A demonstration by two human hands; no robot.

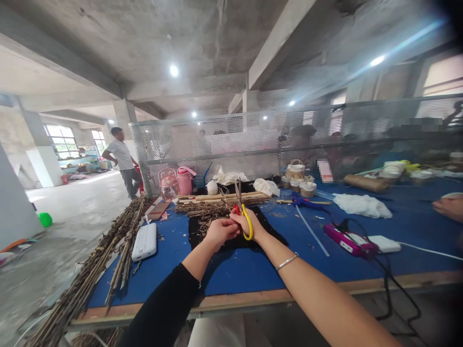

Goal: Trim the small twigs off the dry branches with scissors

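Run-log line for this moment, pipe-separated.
left hand: beside right hand, grip unclear | right hand: holds scissors, blades pointing away | below: black cloth | beyond: twig bundle

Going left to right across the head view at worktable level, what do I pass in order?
Dry stalk bundle → white device → left hand → right hand, holding scissors → blue tool → purple power strip → another person's hand at the far right.

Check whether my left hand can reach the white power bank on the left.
Likely yes: mostly black cloth and blue tabletop seem to lie between your left hand and that power bank.
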